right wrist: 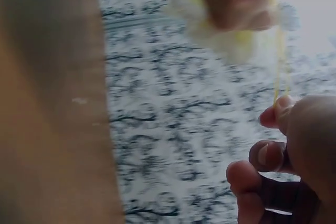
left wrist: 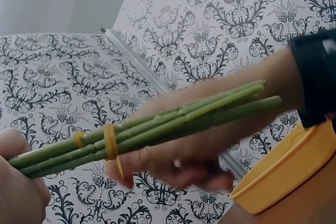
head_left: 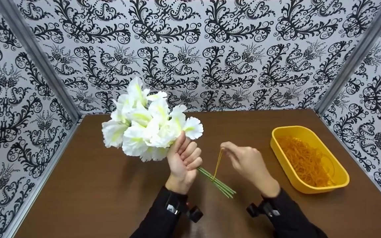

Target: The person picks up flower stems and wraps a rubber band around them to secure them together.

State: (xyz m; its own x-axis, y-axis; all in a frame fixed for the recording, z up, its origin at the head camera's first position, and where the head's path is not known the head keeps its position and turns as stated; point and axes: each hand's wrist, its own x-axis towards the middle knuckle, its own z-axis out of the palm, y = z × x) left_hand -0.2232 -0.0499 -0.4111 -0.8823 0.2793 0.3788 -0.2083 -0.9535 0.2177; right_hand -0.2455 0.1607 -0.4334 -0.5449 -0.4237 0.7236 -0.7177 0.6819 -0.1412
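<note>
A bunch of white artificial flowers (head_left: 150, 125) with yellow-green centres is held up over the table by my left hand (head_left: 184, 162), whose fingers curl round the green stems (head_left: 222, 186). The lower stems stick out to the right below that fist. A yellow rubber band (left wrist: 111, 141) is looped round the stems. Between thumb and forefinger my right hand (head_left: 248, 163) pinches the band's free end, drawing it out taut, up from the stems. In the right wrist view the stretched rubber band (right wrist: 280, 72) runs as two thin strands to the fingertips; the other fingers are loosely bent.
A yellow plastic tub (head_left: 276, 155) full of loose rubber bands (head_left: 304, 162) stands at the right on the brown table (head_left: 88, 185). Patterned black-and-white panels (head_left: 184, 53) enclose the table at the back and sides, with grey metal posts (head_left: 352, 56) at the corners.
</note>
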